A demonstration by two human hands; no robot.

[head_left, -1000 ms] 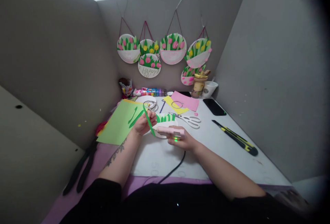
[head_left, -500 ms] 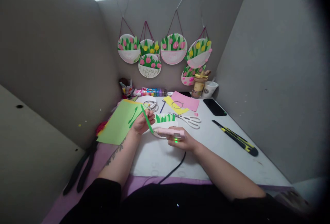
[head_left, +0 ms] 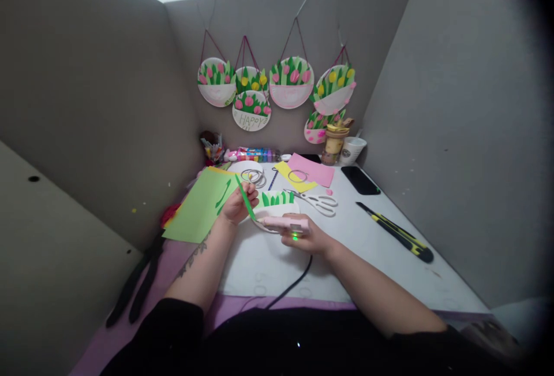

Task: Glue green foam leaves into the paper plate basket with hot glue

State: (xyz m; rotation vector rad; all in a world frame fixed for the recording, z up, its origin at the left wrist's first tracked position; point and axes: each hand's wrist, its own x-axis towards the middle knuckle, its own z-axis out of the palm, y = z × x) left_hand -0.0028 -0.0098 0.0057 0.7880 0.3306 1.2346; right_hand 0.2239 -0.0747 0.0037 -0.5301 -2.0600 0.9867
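Observation:
A long green paper strip (head_left: pixel 245 197) is pinched in my left hand (head_left: pixel 239 203), slanting down to the right. In my right hand (head_left: pixel 306 238) is a pink hot glue gun (head_left: pixel 283 224) with a green light lit and a black cord trailing to the table's front edge. The gun's nozzle is at the lower end of the strip; whether they touch I cannot tell. Behind the gun lies a white paper plate pocket (head_left: pixel 273 211) with green paper leaves (head_left: pixel 277 197) standing in it. My hands and the gun hide part of the plate.
Green paper sheets (head_left: pixel 190 214) lie at the left, with cut green pieces on them. White scissors (head_left: pixel 320 203), a utility knife (head_left: pixel 396 231) and a phone (head_left: pixel 360 180) are at the right. Pink paper (head_left: pixel 318 170) lies behind; finished plate baskets (head_left: pixel 292 96) hang on the back panel.
Almost nothing differs. My left hand and the green strip have shifted very slightly left; the glue gun stays at the strip's lower end.

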